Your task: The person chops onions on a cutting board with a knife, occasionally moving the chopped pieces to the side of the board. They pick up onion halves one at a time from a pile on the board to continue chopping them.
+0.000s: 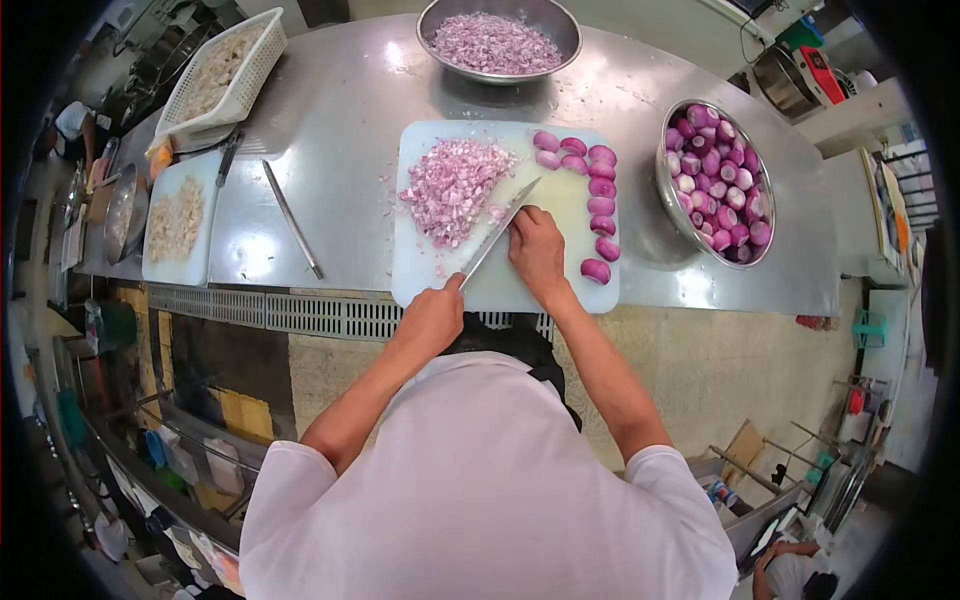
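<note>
Handle of knife (500, 235) hidden in left hand (433, 316), chopped-onion bowl (498, 78) cropped above, white shirt (485, 480) cropped below

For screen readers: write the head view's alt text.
The left hand holds a steel knife over a white plastic cutting board, the right hand beside its blade, between chopped purple onion and larger onion pieces. Beyond stands a round metal bowl of chopped onion; to the right, another of peeled purple onions.

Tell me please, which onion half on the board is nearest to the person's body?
The onion half at the near end of the right-hand column; the others lie farther away.
</note>
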The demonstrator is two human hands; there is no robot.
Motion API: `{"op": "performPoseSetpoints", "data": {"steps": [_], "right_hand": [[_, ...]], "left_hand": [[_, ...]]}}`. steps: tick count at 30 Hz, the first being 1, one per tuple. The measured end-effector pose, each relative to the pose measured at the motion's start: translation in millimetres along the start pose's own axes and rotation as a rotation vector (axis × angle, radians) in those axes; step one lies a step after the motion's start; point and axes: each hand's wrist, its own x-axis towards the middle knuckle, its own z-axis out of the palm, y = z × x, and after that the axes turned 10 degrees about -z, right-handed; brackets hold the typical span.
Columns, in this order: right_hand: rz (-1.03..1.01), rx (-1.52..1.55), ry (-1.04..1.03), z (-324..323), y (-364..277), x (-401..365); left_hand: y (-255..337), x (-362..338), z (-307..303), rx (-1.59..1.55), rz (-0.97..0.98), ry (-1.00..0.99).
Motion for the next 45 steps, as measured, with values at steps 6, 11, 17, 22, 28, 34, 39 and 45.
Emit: {"op": "performPoseSetpoints", "data": {"steps": [6, 11, 17, 22, 28, 34, 39, 45], "right_hand": [[-0.014, 0.054, 0.038, 0, 6, -3], [-0.022, 0.101, 0.063, 1, 14, -5], [-0.059, 0.127, 0.113, 2, 17, -6], [-0.007, 0.118, 0.076, 2, 13, -5], [0.019, 0.121, 0.095, 3, 10, -10], [0.012, 0.136, 0.131, 4, 13, -10], [-0.029, 0.145, 0.16, 3, 16, -10], [0.009, 0.155, 0.135, 0, 14, -16]], "left_hand": [[11, -8, 2, 0.018, -0.033, 0.033], [18, -18, 3, -0.002, -0.06, 0.023], [24, -19, 1, 0.033, -0.059, 0.018], [19, -10, -1, -0.004, -0.063, 0.025], [11, -11, 6, 0.061, -0.034, 0.034], [10, -15, 4, 0.066, -0.058, 0.008], [12, -16, 4, -0.001, -0.024, 0.031], [22, -16, -4, 0.011, 0.007, 0.035]]}}
